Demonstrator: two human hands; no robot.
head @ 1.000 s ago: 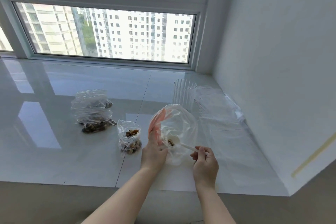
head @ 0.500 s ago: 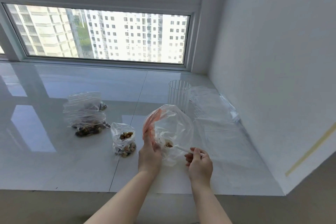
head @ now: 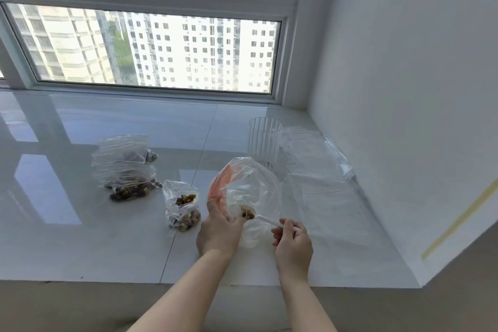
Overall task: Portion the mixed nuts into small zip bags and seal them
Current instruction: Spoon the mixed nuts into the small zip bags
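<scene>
My left hand (head: pixel 219 229) holds a clear zip bag (head: pixel 253 191) open at its mouth, with fingers reaching up inside the film. My right hand (head: pixel 292 242) pinches the handle of a white spoon (head: pixel 266 219). The spoon's bowl carries mixed nuts (head: pixel 247 213) and sits inside the bag's mouth. Left of my hands stands a small open bag of nuts (head: pixel 183 207). Two more bags with nuts (head: pixel 126 170) lie further left on the white sill.
A clear ribbed cup (head: pixel 265 143) stands behind the held bag. A pile of empty zip bags (head: pixel 315 162) lies to the right against the white wall. The glossy sill (head: pixel 67 224) ends at a front edge near my forearms. A window runs along the back.
The spoon of nuts has stayed inside the bag's mouth while both hands hold almost still. My view has shifted slightly.
</scene>
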